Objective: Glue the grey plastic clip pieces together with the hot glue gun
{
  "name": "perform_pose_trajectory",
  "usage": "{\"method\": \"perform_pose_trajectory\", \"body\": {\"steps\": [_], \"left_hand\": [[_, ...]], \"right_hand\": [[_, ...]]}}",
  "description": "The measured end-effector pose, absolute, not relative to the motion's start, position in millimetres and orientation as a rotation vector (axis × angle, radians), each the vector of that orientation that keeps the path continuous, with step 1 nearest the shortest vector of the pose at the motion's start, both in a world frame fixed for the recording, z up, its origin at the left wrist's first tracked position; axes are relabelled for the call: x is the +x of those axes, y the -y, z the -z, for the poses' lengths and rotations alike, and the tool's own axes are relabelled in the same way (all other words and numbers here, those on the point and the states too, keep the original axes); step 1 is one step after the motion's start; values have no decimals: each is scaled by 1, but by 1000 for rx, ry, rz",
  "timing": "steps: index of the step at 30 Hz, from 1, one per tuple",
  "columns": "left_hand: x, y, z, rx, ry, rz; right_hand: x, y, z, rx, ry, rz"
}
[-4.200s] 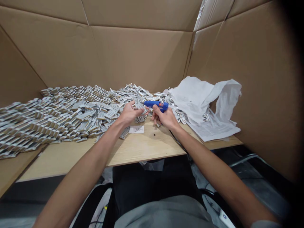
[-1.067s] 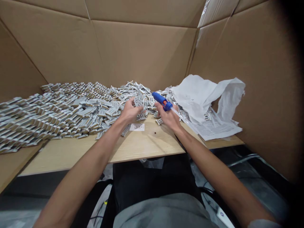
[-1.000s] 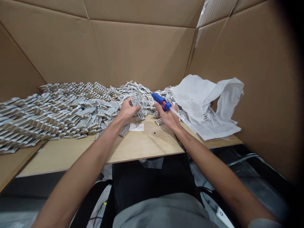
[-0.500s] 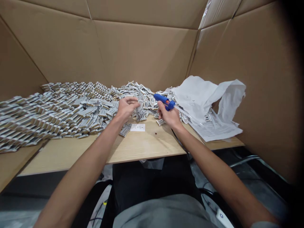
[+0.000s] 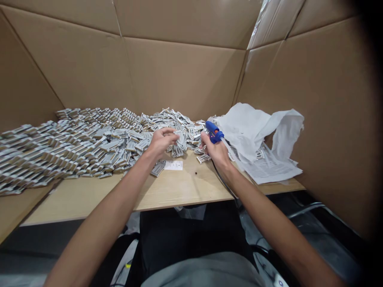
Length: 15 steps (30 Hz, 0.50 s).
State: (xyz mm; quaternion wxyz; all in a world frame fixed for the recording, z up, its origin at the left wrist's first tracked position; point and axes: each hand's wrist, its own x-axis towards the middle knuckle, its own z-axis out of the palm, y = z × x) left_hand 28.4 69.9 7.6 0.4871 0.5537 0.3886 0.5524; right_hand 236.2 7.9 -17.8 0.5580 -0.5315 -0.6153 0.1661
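My right hand (image 5: 218, 152) is wrapped round a blue hot glue gun (image 5: 213, 131). Its clear glue stick trails from the back end and a black cord runs down from it over the table edge. My left hand (image 5: 163, 141) is closed, thumb and fingertips pinching a small flat grey-white cut-out piece (image 5: 180, 138). The glue gun's tip is apart from that piece. Behind and beside both hands lies a loose pile of similar cut-out pieces (image 5: 170, 118). One such piece (image 5: 203, 158) lies just left of my right hand, another (image 5: 158, 168) beneath my left wrist.
Stacked rows of grey-edged pieces (image 5: 38, 155) cover the left of the wooden table (image 5: 179, 191). A crumpled white plastic bag (image 5: 248, 123) rests on printed sheets (image 5: 269, 172) at right. A small white paper slip (image 5: 173, 165) lies in front. Cardboard walls (image 5: 185, 75) enclose the back and sides.
My right hand and the glue gun have shifted slightly right, with the gun turned more upright. My left hand has turned a little, showing more of the held piece. The camera view has tilted slightly up.
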Motion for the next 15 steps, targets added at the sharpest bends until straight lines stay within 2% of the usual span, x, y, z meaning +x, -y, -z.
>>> {"method": "perform_pose_trajectory", "body": {"steps": [6,15], "left_hand": [[31,-65,-7,1313,-878,-1263],[34,-59,-10,1286,-886,-1272]], "right_hand": [[237,-15,19,-1123,1251,-683],[233,-9,20,-1039,1443,-868]]}}
